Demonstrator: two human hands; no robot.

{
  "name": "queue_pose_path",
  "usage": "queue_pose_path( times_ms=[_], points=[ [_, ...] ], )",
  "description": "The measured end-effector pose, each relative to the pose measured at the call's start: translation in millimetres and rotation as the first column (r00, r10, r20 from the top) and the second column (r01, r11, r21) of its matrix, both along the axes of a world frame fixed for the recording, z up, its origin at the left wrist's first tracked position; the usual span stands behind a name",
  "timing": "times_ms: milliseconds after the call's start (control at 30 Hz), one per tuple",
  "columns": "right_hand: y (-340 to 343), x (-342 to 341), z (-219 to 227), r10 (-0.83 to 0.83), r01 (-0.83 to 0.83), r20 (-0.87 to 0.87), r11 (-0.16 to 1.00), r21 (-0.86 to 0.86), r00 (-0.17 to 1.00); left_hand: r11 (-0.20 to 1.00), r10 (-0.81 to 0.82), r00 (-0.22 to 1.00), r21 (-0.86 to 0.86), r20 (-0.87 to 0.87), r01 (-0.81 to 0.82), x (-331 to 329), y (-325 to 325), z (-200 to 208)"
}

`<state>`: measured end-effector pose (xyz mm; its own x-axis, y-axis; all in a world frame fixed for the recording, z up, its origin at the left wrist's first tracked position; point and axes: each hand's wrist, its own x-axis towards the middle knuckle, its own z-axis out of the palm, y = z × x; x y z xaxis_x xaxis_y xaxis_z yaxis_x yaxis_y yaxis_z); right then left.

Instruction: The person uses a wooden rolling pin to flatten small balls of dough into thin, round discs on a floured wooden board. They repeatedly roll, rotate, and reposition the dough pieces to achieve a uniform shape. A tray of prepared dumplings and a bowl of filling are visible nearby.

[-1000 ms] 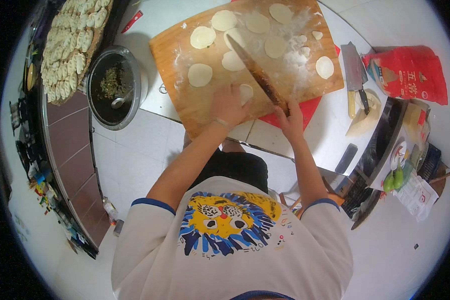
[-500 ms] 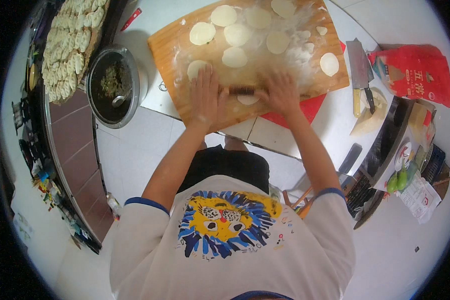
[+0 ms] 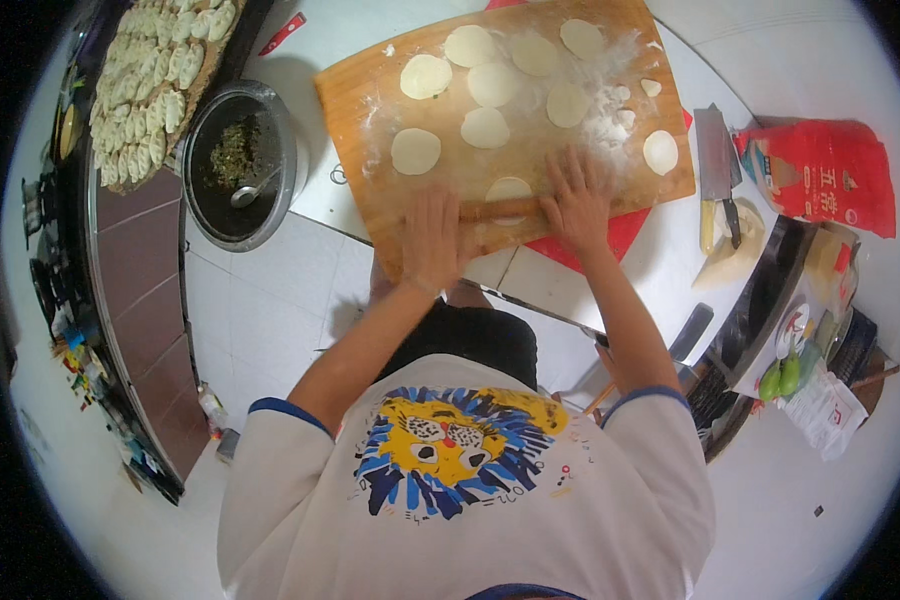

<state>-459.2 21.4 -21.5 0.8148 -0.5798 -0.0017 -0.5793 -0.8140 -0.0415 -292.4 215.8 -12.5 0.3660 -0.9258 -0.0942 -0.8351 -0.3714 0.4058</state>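
A wooden rolling pin [image 3: 498, 209] lies across a round dough wrapper [image 3: 510, 188] near the front edge of a floured wooden board [image 3: 355, 112]. My left hand [image 3: 434, 240] presses on the pin's left end, its fingers stretched forward and slightly blurred. On the right end rests my right hand [image 3: 578, 205], fingers straight and spread, palm down. Neither hand visibly wraps round the pin, though its ends are hidden beneath them. Several flat dough wrappers [image 3: 416, 151] lie farther back on the board, beside loose flour [image 3: 610, 118] and small dough lumps [image 3: 651, 88].
At left, a metal bowl [image 3: 192, 165] holds chopped filling and a spoon [image 3: 244, 197]; dumplings [image 3: 150, 90] fill a tray behind it. A red-handled knife [image 3: 283, 34] lies at the back. Right of the board are a cleaver [image 3: 713, 150], another knife [image 3: 732, 222] and a red bag [image 3: 830, 175].
The rolling pin and both hands have shifted toward the board's front edge, nearer me. More of the dough wrapper now shows beyond the pin. The whole view has tilted slightly.
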Motion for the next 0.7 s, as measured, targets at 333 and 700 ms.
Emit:
queue_pose_path(
  times_ms=[333, 700],
  points=[
    [-9.8, -2.5, 21.3, -0.080, 0.038, 0.115, 0.944, 0.329, 0.990, 0.909, 0.010, 0.999, -0.416, 0.040, 0.008, 29.9, -46.1, 16.0],
    [47.8, -49.7, 23.2, -0.681, 0.296, 0.430, 0.681, 0.670, 0.593, 0.998, 0.047, 0.973, 0.060, -0.228, -0.034, -17.4, -108.9, -18.5]
  ],
)
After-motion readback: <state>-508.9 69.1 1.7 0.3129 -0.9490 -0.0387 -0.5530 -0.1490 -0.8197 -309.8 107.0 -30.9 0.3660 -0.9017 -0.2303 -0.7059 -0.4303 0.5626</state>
